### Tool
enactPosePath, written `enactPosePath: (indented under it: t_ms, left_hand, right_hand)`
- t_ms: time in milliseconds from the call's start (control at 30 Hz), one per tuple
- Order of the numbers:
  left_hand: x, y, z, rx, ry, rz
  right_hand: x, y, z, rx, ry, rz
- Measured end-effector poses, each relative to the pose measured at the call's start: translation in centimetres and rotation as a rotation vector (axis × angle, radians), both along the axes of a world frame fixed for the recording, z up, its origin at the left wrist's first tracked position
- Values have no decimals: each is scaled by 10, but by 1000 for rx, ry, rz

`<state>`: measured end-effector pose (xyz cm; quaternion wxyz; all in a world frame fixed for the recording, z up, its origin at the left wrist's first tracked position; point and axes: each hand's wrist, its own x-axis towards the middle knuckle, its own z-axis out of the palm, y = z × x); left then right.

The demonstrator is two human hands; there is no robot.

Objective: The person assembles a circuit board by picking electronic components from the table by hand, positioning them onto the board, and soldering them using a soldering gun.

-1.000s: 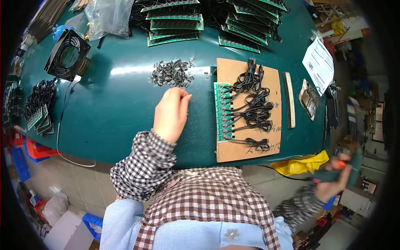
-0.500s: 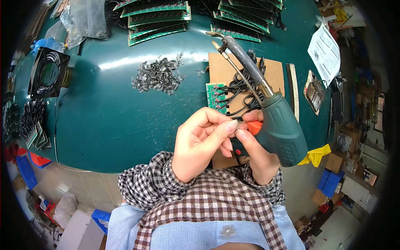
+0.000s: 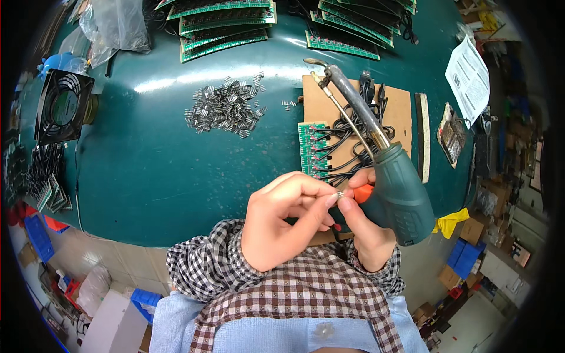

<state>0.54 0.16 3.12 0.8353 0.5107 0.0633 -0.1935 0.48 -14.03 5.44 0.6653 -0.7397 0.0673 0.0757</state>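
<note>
Between the fingertips of my left hand and right hand, low over the near table edge, is a tiny part with metal pins, a pin header. My left thumb and index finger pinch it; my right thumb and forefinger meet it from the other side. My right hand also holds a green soldering gun with an orange trigger; its handle is mostly hidden behind the hand. The metal tip points away, above a cardboard sheet. Just beyond my fingers lies a green circuit board strip with black cables.
A heap of loose pin headers lies at mid-table. Stacked circuit boards stand at the back. A black fan and cabled boards are at the left; a pale strip and paper sheet at the right.
Both hands sit slightly lower, still pinching the pin header. The table's contents have shifted a little in the view, and more of the circuit board strip shows beyond my fingers.
</note>
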Motion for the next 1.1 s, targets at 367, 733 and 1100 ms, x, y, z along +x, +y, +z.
enactPosePath:
  t_ms: [367, 733, 1100]
  left_hand:
    - [4, 8, -1, 49, 100, 35]
    - [15, 15, -1, -108, 166, -142]
    - [-2, 0, 5, -33, 146, 21]
  right_hand:
    - [-1, 6, 9, 5, 121, -95]
    - [7, 11, 5, 6, 124, -87]
    - [1, 10, -3, -12, 3, -78]
